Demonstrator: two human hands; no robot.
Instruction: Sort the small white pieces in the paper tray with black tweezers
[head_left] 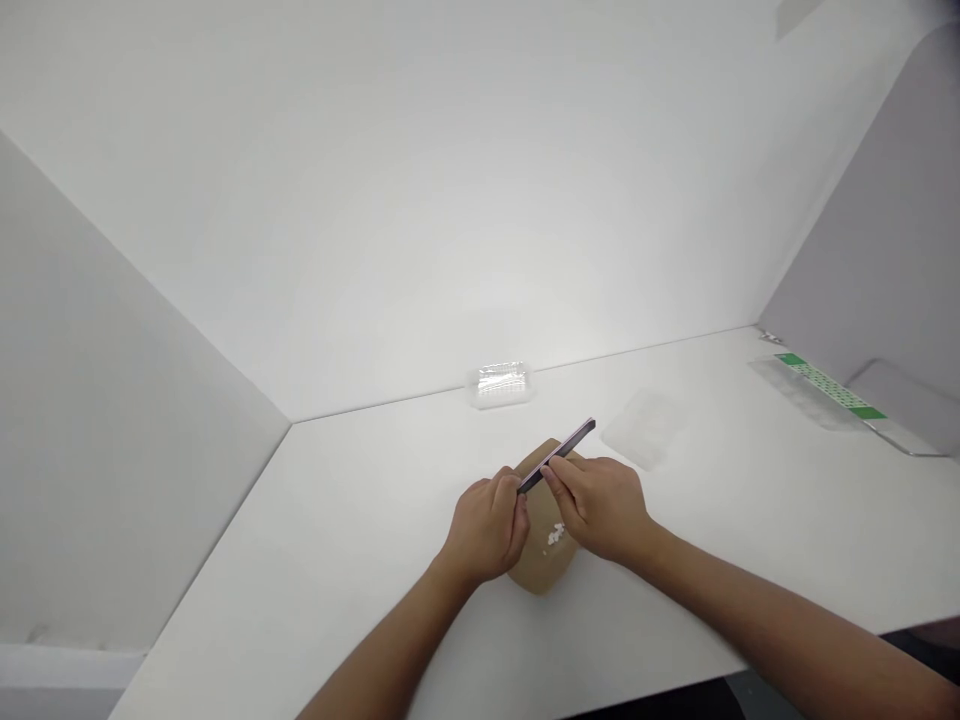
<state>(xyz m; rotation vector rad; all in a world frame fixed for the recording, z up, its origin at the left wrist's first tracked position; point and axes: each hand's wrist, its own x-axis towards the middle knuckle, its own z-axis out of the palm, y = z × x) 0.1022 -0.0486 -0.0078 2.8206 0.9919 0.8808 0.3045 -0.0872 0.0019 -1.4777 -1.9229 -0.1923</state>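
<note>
Both my hands meet over a small brown pad (541, 570) lying on the white table (360, 520). My left hand (487, 525) is closed, its fingers curled round something I cannot make out. My right hand (600, 505) pinches a thin dark flat tool (562, 452) that slants up to the right, its lower end resting against my left fingers. A little heap of white bits (556, 534) lies on the pad between my hands.
A clear plastic box (501, 384) stands at the back wall. A clear flat lid (645, 428) lies right of my hands. At the far right a transparent sheet with a green strip (829, 387) rests by a grey side panel.
</note>
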